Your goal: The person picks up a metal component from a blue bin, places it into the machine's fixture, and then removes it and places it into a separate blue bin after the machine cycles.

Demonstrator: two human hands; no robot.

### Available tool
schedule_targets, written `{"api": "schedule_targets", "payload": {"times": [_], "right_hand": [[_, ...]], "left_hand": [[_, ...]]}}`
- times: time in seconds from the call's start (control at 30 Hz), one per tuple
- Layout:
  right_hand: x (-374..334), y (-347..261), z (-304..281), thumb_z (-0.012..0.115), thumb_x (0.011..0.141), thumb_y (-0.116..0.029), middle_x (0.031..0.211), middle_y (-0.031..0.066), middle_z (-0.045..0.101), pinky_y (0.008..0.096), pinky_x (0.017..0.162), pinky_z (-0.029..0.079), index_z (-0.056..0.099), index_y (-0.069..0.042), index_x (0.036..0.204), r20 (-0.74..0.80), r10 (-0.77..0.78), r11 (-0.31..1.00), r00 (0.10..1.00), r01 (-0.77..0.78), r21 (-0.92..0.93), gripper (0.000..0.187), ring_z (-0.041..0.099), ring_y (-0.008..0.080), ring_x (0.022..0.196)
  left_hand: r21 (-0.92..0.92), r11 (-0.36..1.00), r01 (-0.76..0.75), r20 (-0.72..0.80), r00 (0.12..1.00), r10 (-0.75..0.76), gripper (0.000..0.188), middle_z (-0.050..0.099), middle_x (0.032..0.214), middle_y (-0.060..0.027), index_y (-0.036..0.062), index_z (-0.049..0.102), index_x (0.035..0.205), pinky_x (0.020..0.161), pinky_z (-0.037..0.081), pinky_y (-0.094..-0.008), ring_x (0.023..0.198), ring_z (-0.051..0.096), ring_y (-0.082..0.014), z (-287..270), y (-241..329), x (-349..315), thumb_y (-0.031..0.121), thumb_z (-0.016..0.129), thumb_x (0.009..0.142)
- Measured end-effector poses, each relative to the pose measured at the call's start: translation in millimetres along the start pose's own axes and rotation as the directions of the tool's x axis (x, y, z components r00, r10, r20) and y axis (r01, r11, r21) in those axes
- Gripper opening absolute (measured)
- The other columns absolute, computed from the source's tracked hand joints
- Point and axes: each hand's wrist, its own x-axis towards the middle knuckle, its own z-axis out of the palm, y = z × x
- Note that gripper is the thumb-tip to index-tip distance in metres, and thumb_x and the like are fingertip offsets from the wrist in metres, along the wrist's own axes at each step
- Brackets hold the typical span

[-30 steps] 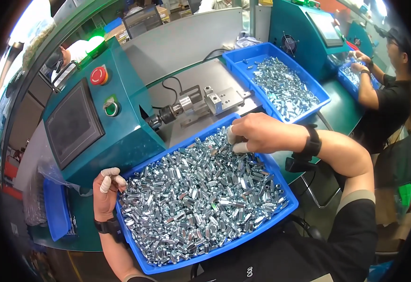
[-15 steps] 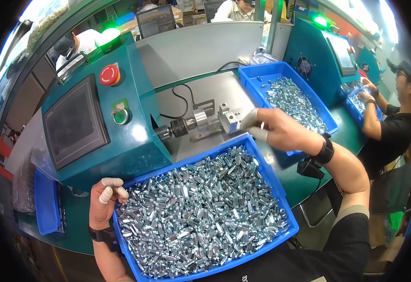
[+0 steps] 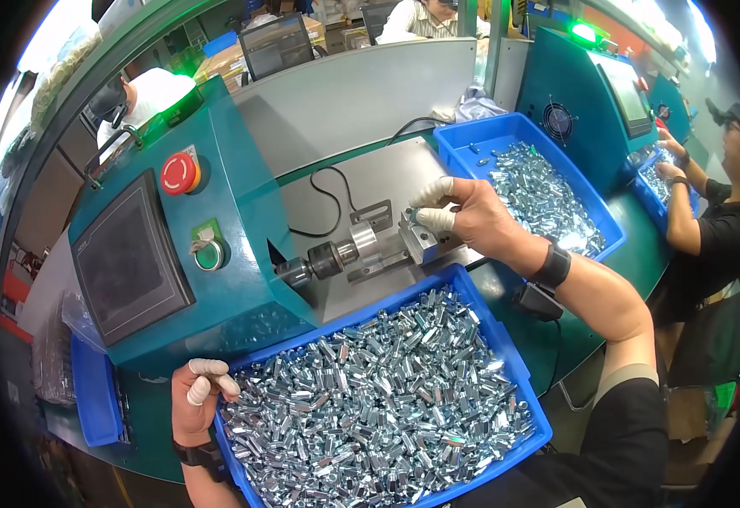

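Observation:
My right hand (image 3: 482, 222), white covers on its thumb and fingertip, pinches at the top of a small metal clamp block (image 3: 421, 241). What lies between its fingertips is too small to make out. Left of the block, a metal ring (image 3: 364, 240) lines up with the dark chuck (image 3: 326, 259) of a green machine (image 3: 243, 245). My left hand (image 3: 199, 398), also with covered fingertips, is curled closed at the left rim of a blue tray (image 3: 515, 360). Whatever it holds is hidden. Shiny hexagonal metal pieces (image 3: 370, 398) fill this tray.
A second blue tray (image 3: 463, 152) of metal pieces stands behind my right hand. The machine carries a dark screen (image 3: 133, 258), a red emergency button (image 3: 180, 173) and a green button (image 3: 209, 255). At right, a co-worker (image 3: 717, 195) reaches into another tray beside a second machine (image 3: 556, 93).
My right hand has moved leftward from the block's right end to its top. My left hand stays curled at the tray rim. The whole view has shifted slightly.

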Motion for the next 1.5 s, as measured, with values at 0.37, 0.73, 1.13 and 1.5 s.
{"api": "schedule_targets", "payload": {"times": [0.37, 0.73, 1.13, 1.5], "right_hand": [[3.6, 1.4, -4.0, 0.072, 0.087, -0.011, 0.082, 0.0013, 0.068, 0.0240, 0.061, 0.054, 0.070, -0.002, 0.094, 0.026, 0.134, 0.991, 0.991, -0.134, 0.000, 0.012, 0.062, 0.0067, 0.071], [7.6, -5.1, -8.5, 0.071, 0.079, -0.006, 0.081, 0.0090, 0.062, 0.0328, 0.064, 0.048, 0.071, -0.002, 0.092, 0.137, -0.285, 0.850, 0.949, 0.316, -0.422, 0.013, 0.061, 0.0192, 0.071], [-28.3, 7.8, -4.9, 0.071, 0.089, -0.015, 0.101, 0.0049, 0.069, 0.0336, 0.080, 0.053, 0.064, -0.005, 0.127, 0.064, -0.023, 0.985, 0.998, 0.034, -0.169, 0.040, 0.066, 0.0196, 0.085], [-27.6, 0.9, -17.8, 0.074, 0.086, -0.013, 0.116, 0.0087, 0.063, 0.0335, 0.096, 0.048, 0.059, -0.005, 0.133, 0.341, 0.061, 0.998, 0.938, -0.058, -0.020, 0.050, 0.062, 0.0198, 0.106]], "left_hand": [[0.010, 1.000, -0.009, -0.014, 1.000, 0.009, 0.046, 0.065, 0.076, -0.0112, -0.0010, 0.060, 0.107, 0.057, 0.051, -0.0292, 0.062, 0.060, -0.0180, -2.8, -1.5, 0.1, 0.041, 0.067, 0.092], [0.021, 1.000, -0.021, -0.019, 1.000, 0.021, 0.045, 0.065, 0.076, -0.0107, -0.0009, 0.060, 0.107, 0.057, 0.050, -0.0281, 0.063, 0.060, -0.0176, -2.3, -3.7, -2.0, 0.042, 0.066, 0.092], [0.016, 1.000, -0.024, 0.014, 1.000, 0.024, 0.045, 0.065, 0.077, -0.0106, -0.0009, 0.060, 0.108, 0.058, 0.050, -0.0287, 0.064, 0.060, -0.0179, 0.9, 0.6, -0.4, 0.041, 0.066, 0.092], [0.031, 0.999, -0.017, -0.018, 1.000, 0.018, 0.043, 0.064, 0.076, -0.0095, -0.0006, 0.059, 0.108, 0.056, 0.048, -0.0284, 0.062, 0.057, -0.0172, 3.7, 1.6, 0.0, 0.040, 0.064, 0.094]]}}
